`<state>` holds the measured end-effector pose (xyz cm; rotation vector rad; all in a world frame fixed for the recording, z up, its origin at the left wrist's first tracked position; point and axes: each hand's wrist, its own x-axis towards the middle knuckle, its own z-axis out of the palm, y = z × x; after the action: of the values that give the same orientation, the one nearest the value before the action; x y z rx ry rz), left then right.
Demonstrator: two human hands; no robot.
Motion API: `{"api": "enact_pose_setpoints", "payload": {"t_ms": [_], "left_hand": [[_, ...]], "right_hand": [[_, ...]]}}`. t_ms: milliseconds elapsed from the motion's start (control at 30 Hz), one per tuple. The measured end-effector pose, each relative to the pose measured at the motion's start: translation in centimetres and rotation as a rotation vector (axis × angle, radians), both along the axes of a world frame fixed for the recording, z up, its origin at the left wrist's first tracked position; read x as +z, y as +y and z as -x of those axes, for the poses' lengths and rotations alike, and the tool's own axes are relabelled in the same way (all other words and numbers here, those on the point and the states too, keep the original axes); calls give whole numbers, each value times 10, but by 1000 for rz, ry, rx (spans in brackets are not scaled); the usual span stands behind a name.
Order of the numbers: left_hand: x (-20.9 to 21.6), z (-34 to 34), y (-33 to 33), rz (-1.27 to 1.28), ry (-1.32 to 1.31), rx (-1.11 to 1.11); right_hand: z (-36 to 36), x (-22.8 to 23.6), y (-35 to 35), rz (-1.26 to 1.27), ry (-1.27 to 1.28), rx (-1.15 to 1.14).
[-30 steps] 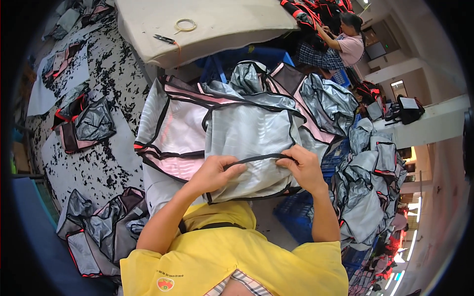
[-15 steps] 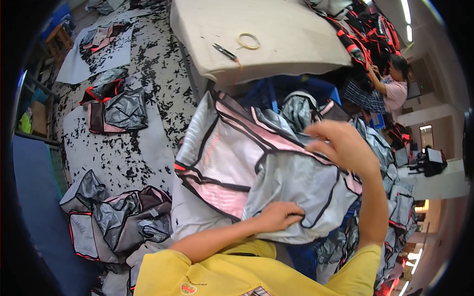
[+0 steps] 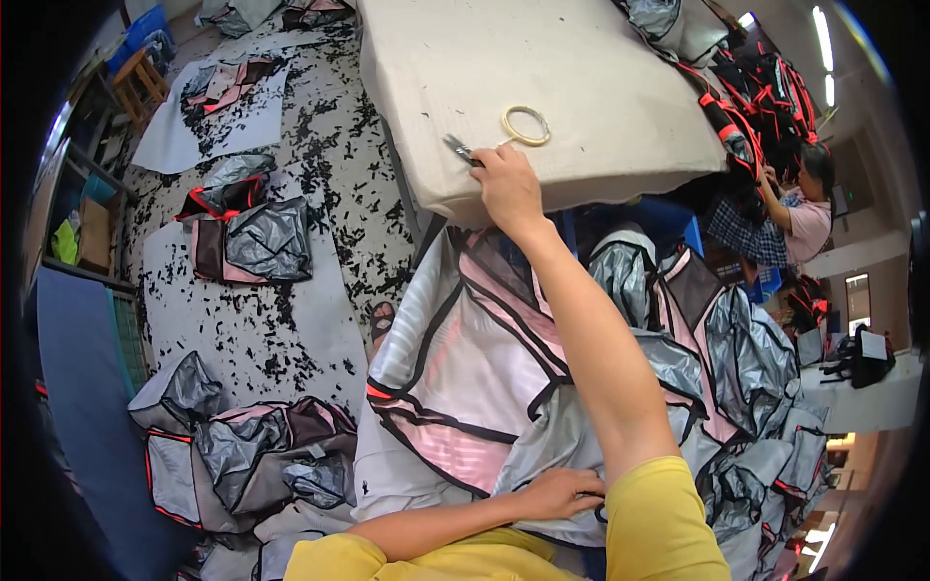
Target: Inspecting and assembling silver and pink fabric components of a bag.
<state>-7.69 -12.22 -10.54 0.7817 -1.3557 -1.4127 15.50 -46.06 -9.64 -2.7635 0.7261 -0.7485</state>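
Observation:
A partly sewn bag [image 3: 455, 363] of pink, white and silver-grey fabric with black edge binding lies spread across my lap. My left hand [image 3: 560, 494] is closed on its near grey panel, with the fingers curled at the black-bound edge. Above the bag, my right arm reaches forward to the cream cloth-covered table [image 3: 620, 116]. There my right hand [image 3: 509, 189] has its fingers around the dark handle of a pair of thread snips [image 3: 461, 148], whose blades point to the far left. Beside that hand lies a pale yellow ring [image 3: 526, 126], like a roll of tape.
More silver, pink and black bags [image 3: 242, 445] lie in piles at left and right. Dark scraps litter the floor [image 3: 262, 334] around pale sheets. At the right a person [image 3: 799, 208] handles black-and-red bags. A blue bin [image 3: 678, 223] stands under the table edge.
My right hand has left the bag and moved forward to the table, onto the snips. My left hand stays on the bag's near edge. The view has shifted slightly.

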Motion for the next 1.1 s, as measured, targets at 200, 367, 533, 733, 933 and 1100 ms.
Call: {"api": "enact_pose_setpoints", "payload": {"t_ms": [200, 367, 533, 733, 933, 1100], "left_hand": [[-10, 11, 4, 47, 48, 50], [0, 0, 1, -41, 70, 112], [30, -2, 5, -143, 209, 266], [50, -17, 30, -500, 364, -22], [28, -21, 53, -722, 718, 62], [36, -28, 56, -646, 805, 107]], "right_hand": [[51, 71, 22, -716, 175, -228], [165, 176, 114, -1325, -75, -59], [282, 256, 247, -1458, -256, -135], [389, 113, 286, -1358, -752, -549], [381, 126, 294, -1379, -862, -350], [380, 166, 349, -859, -396, -252]]}}
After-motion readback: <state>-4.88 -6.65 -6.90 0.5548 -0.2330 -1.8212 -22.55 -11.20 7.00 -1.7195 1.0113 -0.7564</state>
